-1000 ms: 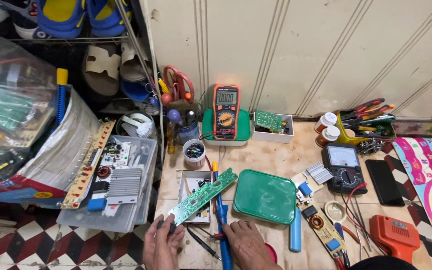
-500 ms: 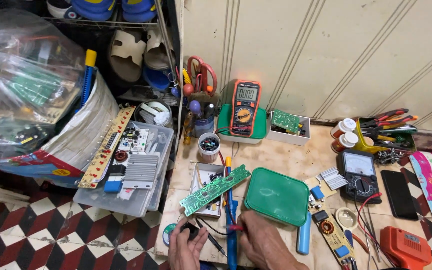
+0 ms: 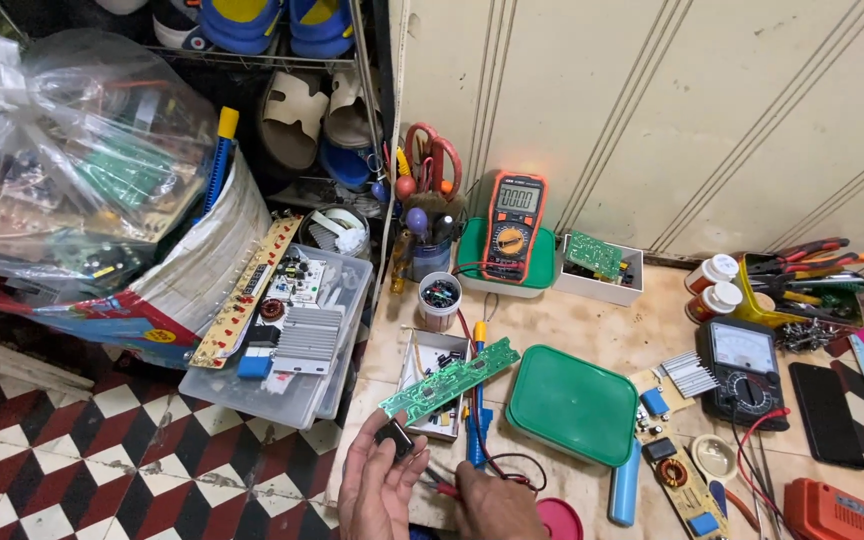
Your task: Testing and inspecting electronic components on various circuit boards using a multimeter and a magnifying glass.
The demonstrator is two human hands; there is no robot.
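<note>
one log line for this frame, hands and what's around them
left hand: holds small black part | right hand: by red probe, grip unclear | near: long green circuit board, green lidded box, blue tool

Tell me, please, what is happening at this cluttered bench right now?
A person sits at a low wooden table strewn with electronics. The left hand holds a small black component up between its fingertips; the right hand rests beside it, near a red probe lead. A long green circuit board lies just above the hands, with an orange multimeter propped further back.
</note>
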